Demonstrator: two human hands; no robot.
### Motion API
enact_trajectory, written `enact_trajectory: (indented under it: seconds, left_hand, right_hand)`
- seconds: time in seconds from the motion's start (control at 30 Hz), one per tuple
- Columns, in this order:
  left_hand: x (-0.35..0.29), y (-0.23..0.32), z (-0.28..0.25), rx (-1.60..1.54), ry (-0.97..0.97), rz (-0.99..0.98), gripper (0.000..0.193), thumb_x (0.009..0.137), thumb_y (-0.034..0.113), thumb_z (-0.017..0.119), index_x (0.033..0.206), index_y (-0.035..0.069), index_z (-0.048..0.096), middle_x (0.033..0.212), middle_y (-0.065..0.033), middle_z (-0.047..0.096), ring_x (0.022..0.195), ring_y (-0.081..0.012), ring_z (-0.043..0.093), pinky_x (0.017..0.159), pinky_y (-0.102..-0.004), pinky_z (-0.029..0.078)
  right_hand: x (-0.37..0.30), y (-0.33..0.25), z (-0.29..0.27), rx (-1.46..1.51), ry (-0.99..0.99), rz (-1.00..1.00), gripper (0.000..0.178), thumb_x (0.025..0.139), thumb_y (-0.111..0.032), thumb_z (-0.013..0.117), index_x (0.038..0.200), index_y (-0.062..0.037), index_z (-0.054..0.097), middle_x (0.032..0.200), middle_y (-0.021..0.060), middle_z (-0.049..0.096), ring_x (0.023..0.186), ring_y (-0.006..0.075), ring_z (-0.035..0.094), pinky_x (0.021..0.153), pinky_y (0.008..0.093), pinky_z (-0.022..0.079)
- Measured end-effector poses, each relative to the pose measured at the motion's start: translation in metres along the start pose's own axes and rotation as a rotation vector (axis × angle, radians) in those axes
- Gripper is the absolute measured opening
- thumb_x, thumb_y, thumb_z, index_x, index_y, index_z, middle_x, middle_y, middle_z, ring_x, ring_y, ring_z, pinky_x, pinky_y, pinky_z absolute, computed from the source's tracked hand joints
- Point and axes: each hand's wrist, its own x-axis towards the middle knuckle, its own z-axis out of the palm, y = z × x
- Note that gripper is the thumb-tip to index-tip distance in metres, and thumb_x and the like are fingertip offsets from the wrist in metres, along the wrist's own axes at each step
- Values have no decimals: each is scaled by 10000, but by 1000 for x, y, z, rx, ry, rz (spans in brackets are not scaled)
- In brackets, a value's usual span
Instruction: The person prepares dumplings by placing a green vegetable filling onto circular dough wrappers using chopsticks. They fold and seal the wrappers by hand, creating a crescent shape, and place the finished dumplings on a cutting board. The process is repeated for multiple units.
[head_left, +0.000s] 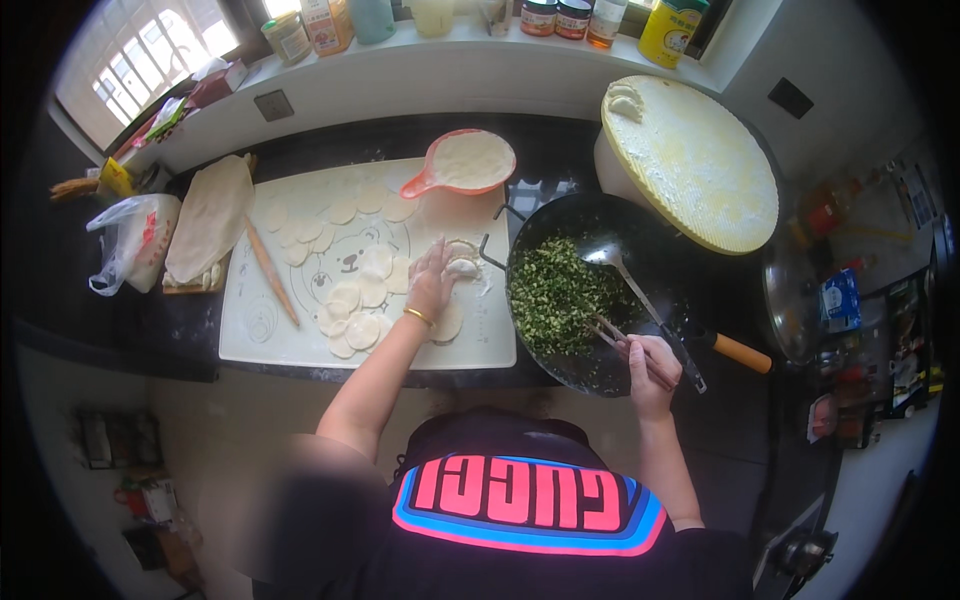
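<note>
Black short-sleeved shirt (520, 510) with a pink and blue oval badge at six o'clock; thin gold bangle (419, 318) on the left wrist

Left hand (432, 283) reaches forward, palm down, fingers curled; right hand (648, 362) is closed in a grip.

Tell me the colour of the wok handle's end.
Orange, on the black wok's handle, seen in the head view near the right hand.
</note>
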Motion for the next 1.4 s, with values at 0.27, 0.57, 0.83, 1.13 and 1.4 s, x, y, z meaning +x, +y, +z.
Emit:
enact_trajectory:
  seconds: [0.27, 0.57, 0.83, 1.13, 1.4]
  left_hand:
    - [8, 0, 13, -30, 28, -222, 755, 568, 112, 782, 1237, 67, 436, 1016, -113, 601, 944, -299, 565, 881, -388, 419]
    - [21, 9, 14, -6, -150, -278, 435, 569, 106, 771, 957, 51, 582, 954, -122, 584, 900, -304, 572, 801, -375, 459]
    - [5, 14, 10, -276, 35, -308, 332, 651, 81, 747, 925, 27, 566, 912, -121, 614, 815, -260, 613, 716, -323, 500]
    - [-7, 119, -86, -1186, -252, -464, 428, 767, 4, 678, 1094, 37, 403, 962, -138, 607, 864, -180, 611, 660, -270, 524]
    - [-12, 178, -124, -1200, -333, -305, 450, 772, -17, 669, 1128, 38, 399, 1053, -130, 553, 988, -185, 578, 810, -292, 500]
  right_hand:
    - [1, 4, -1, -35, -12, -34, 80, 832, -11, 572, 863, 43, 622, 806, 122, 626, 719, 181, 627, 662, 268, 508]
    - [5, -10, 3, -367, -94, -407, 93, 775, -1, 608, 865, 12, 626, 824, 147, 623, 744, 281, 628, 647, 322, 519]
    - [-10, 21, 17, -553, -707, -451, 236, 759, -24, 553, 986, -35, 617, 1091, 165, 573, 1045, 302, 566, 865, 347, 487]
    - [27, -41, 56, 118, -480, 68, 365, 814, -63, 612, 1162, 3, 524, 1085, 145, 558, 966, 227, 589, 780, 304, 515]
    - [22, -78, 77, 835, -663, 607, 404, 887, -149, 584, 1233, 24, 470, 1153, 130, 572, 1005, 182, 586, 842, 309, 520]
